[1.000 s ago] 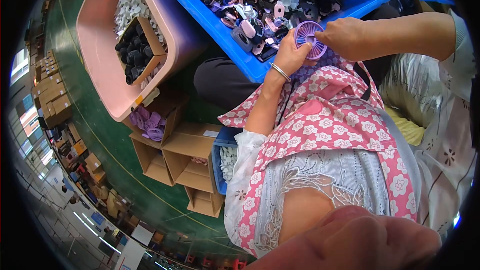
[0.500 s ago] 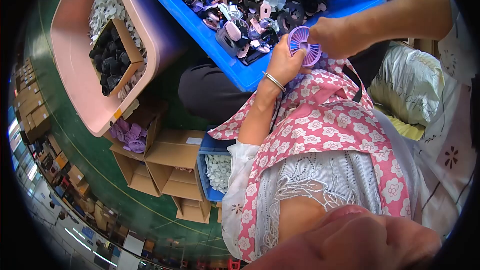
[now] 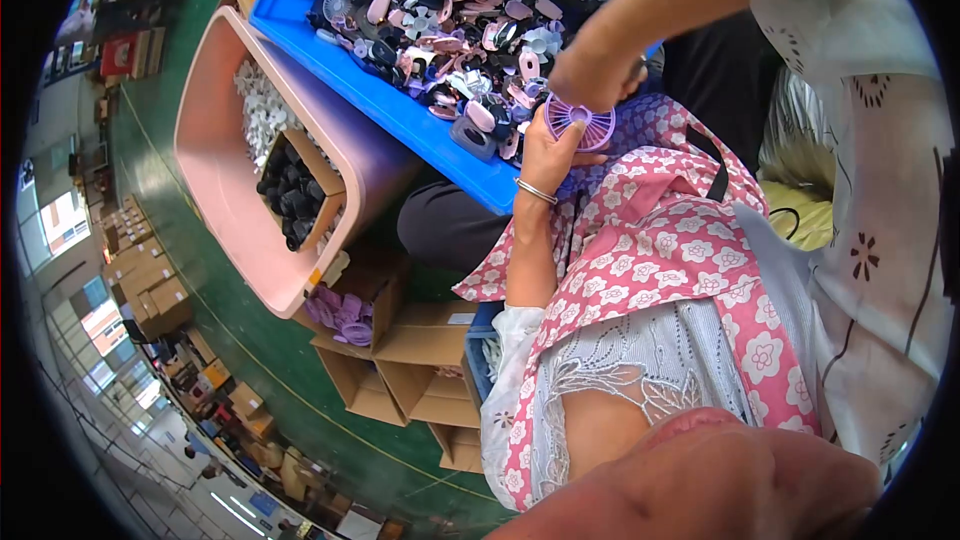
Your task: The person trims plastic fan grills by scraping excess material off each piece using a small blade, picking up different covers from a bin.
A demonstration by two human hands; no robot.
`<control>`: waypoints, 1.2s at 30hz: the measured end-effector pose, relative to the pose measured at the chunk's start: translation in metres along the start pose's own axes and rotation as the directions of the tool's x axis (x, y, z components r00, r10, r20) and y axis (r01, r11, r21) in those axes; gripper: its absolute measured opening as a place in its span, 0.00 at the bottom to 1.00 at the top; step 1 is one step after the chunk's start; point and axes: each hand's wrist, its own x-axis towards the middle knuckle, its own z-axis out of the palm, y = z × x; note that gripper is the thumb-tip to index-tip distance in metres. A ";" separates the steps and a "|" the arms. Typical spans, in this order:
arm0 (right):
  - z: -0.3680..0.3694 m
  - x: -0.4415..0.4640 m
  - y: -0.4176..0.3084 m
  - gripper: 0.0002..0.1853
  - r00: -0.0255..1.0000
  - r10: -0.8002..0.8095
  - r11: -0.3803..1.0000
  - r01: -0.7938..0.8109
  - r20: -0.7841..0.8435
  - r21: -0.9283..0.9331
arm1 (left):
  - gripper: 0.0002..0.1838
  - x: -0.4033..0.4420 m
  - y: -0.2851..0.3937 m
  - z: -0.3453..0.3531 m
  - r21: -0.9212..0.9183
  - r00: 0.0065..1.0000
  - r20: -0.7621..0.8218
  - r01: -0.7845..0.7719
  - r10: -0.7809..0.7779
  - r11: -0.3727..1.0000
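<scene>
My left hand (image 3: 550,153), with a silver bangle at the wrist, grips a round purple fan grille (image 3: 588,130) with radial spokes, the thumb resting near its hub. Just above the grille, my right hand (image 3: 592,72) is closed with its fingers curled down; a small dark, shiny bit shows beside them, but what it holds is hidden. Both hands are over my lap, at the near corner of a blue bin (image 3: 440,165). In that bin lies a heap of pink, black, purple and white plastic fan parts (image 3: 450,30).
Left of the blue bin stands a pink tub (image 3: 215,140) with white parts and a carton of black parts (image 3: 292,195). Below it are open cardboard boxes (image 3: 425,345) and purple parts (image 3: 342,315). A pink flowered apron (image 3: 670,240) covers my lap.
The view has shifted, so bins and boxes sit further right. My right hand has moved from the grille's right side to above its top edge. My left hand still holds the grille.
</scene>
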 end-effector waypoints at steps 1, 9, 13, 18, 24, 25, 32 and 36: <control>0.001 -0.003 0.000 0.14 1.000 -0.001 1.000 0.001 -0.018 0.006 | 0.19 0.001 -0.001 0.001 -0.003 0.999 -0.011 -0.030 0.030 1.000; -0.009 -0.023 -0.028 0.13 0.991 -0.060 0.998 0.061 -0.120 0.005 | 0.21 0.003 -0.002 0.001 0.101 1.000 0.025 -0.018 0.015 0.995; 0.008 0.001 0.000 0.12 0.989 -0.078 0.997 0.076 -0.124 -0.016 | 0.15 0.001 -0.002 -0.001 0.111 1.000 0.015 -0.004 0.002 0.994; 0.012 -0.009 -0.014 0.11 0.988 -0.048 0.998 0.040 -0.150 -0.056 | 0.19 0.000 0.000 -0.001 0.037 0.999 0.027 -0.019 0.018 0.999; 0.071 -0.036 -0.002 0.21 0.858 0.097 0.970 0.033 -0.504 0.242 | 0.18 -0.005 -0.005 0.004 0.464 0.921 -0.075 -0.308 0.383 0.831; 0.080 -0.035 -0.004 0.23 0.765 0.020 0.983 0.102 -0.643 0.152 | 0.18 -0.009 0.004 0.004 0.719 0.815 0.004 -0.405 0.579 0.565; 0.115 0.023 -0.022 0.22 0.171 0.040 0.955 0.285 -0.984 0.088 | 0.25 -0.035 0.070 0.014 0.348 0.755 -0.136 -0.570 0.641 0.745; 0.119 0.030 -0.023 0.21 0.075 0.003 0.922 0.385 -0.997 0.031 | 0.20 -0.041 0.075 0.028 0.310 0.736 -0.104 -0.615 0.669 0.725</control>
